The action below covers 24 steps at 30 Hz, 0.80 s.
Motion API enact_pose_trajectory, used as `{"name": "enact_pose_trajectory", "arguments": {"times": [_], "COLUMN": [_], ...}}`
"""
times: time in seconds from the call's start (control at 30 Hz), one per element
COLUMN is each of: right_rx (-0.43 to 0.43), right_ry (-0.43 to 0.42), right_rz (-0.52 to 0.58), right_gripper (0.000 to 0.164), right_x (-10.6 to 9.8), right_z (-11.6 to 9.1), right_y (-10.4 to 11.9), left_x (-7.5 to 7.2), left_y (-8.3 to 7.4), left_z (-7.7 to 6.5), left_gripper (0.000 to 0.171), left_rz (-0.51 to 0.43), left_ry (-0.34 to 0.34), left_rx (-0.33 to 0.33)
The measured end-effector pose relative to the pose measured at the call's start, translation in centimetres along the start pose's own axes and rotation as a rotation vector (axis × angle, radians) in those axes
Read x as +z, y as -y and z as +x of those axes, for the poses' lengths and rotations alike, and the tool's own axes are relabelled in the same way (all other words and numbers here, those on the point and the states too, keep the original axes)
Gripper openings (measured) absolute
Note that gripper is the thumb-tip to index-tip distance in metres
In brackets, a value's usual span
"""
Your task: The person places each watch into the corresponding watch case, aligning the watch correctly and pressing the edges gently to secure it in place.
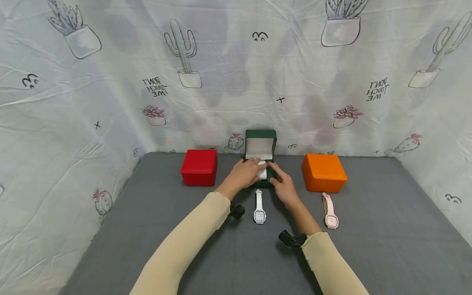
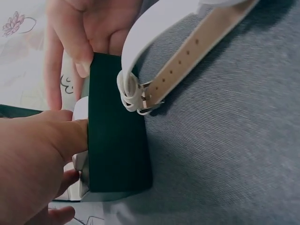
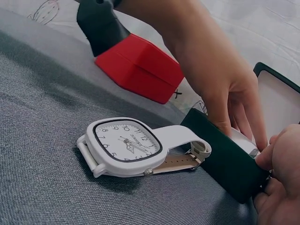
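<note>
A dark green watch box (image 1: 260, 134) stands at the back of the table with its lid up and a pale lining showing. My left hand (image 1: 243, 175) reaches down into it, thumb and fingers on either side of a white cushion (image 3: 241, 138), which they pinch. On the box's right side, my right hand (image 1: 284, 184) grips the wall, its thumb at the front rim. Just before the box lies a white wristwatch (image 3: 126, 145) with a squarish dial facing up; its buckled strap (image 2: 176, 77) points toward the box front (image 2: 117, 131). Part of the cushion is hidden by my fingers.
To the left sits a closed red box (image 1: 199, 167); a closed orange box (image 1: 324, 173) is on the right. A pink wristwatch (image 1: 331, 221) lies in front of the orange one. Behind the grey tabletop (image 1: 155, 196) hangs a white curtain (image 1: 228, 110) printed with cacti.
</note>
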State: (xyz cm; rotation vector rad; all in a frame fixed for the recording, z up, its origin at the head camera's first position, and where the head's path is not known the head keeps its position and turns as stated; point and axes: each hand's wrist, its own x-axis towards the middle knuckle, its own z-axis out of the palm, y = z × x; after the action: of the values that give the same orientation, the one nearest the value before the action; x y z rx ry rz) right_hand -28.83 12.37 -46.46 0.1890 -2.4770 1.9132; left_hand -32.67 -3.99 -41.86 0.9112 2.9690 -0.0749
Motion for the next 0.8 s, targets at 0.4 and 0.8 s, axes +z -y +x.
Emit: {"name": "enact_pose_trajectory", "arguments": {"times": [0.4, 0.8], "right_rx": [-0.045, -0.083], "right_ry": [0.003, -0.043], "right_rz": [0.024, 0.032], "right_gripper": [0.063, 0.064], "right_x": [0.5, 0.6], "right_z": [0.1, 0.2], "right_y": [-0.6, -0.5], "left_x": [1.2, -0.2], "left_y": [0.6, 0.0], "left_z": [0.2, -1.6], "left_gripper": [0.063, 0.047], "left_rz": [-0.151, -0.378], "left_ry": [-0.134, -0.296], "left_rx": [0.038, 0.121]}}
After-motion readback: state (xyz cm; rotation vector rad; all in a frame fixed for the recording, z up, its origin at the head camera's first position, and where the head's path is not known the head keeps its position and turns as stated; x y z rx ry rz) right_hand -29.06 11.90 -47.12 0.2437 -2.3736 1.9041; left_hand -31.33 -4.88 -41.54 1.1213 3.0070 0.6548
